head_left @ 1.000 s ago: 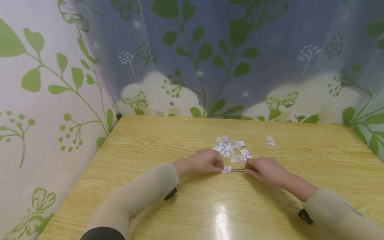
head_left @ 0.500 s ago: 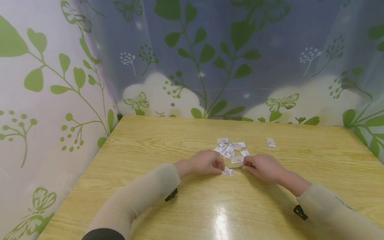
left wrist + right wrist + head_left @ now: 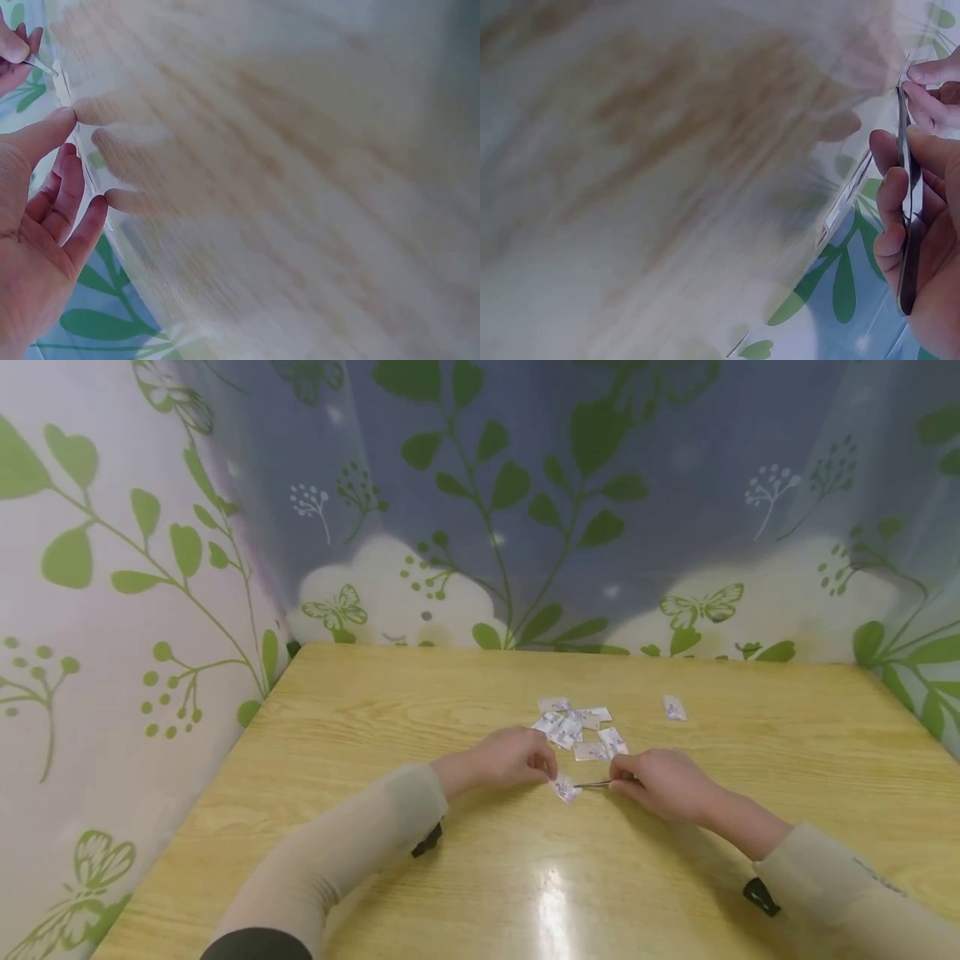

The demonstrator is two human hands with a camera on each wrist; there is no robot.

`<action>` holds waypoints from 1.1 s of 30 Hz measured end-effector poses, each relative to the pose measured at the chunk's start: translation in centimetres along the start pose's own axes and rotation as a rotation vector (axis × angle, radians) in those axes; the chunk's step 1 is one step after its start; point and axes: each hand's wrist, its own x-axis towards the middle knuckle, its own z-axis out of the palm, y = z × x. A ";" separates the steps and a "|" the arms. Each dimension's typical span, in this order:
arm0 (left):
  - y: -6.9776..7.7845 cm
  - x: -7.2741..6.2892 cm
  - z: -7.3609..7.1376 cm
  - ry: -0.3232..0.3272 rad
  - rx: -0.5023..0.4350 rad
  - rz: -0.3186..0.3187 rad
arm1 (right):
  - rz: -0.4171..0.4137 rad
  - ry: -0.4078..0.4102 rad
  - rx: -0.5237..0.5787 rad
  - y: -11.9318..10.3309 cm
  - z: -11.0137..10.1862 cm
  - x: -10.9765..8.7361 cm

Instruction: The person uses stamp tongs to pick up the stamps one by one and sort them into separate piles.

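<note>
My right hand [image 3: 667,783] grips a pair of metal tweezers [image 3: 907,262] along its length, and the tips point left. In the head view the tweezers' tips reach the right side of a small card [image 3: 566,789] with a purple print. Thumb and finger of my left hand [image 3: 516,756] pinch that card's upper left corner, close above the table. The left wrist view has the thin card edge [image 3: 61,84] between the left fingertips and the tweezers. Whether the tweezers clamp the card or only touch it is too small to tell.
Just beyond the hands lies a loose group of similar small cards [image 3: 567,729], some overlapping. One single card [image 3: 673,707] lies apart at the right. The wood-grain table [image 3: 375,693] meets a leaf-patterned curtain [image 3: 450,527] at its far edge and left side.
The card between my hands has turned and now sits at a slant. The tweezers moved slightly up and left, then back down to the card's side. The left hand hardly moved.
</note>
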 end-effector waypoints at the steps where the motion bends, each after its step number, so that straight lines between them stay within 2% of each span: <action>1: 0.1 0.0 -0.1 -0.002 0.001 -0.003 | -0.003 0.002 0.000 0.0 0.0 0.0; 14: 0.1 -0.1 0.2 0.021 -0.030 -0.026 | -0.024 0.018 0.000 -0.4 0.2 -0.4; 27: 0.2 0.2 0.2 0.011 0.027 -0.027 | -0.061 0.034 -0.011 -0.8 0.4 -0.2; 33: 0.3 0.3 0.3 0.010 0.038 -0.031 | -0.032 0.021 -0.006 -0.7 0.4 0.0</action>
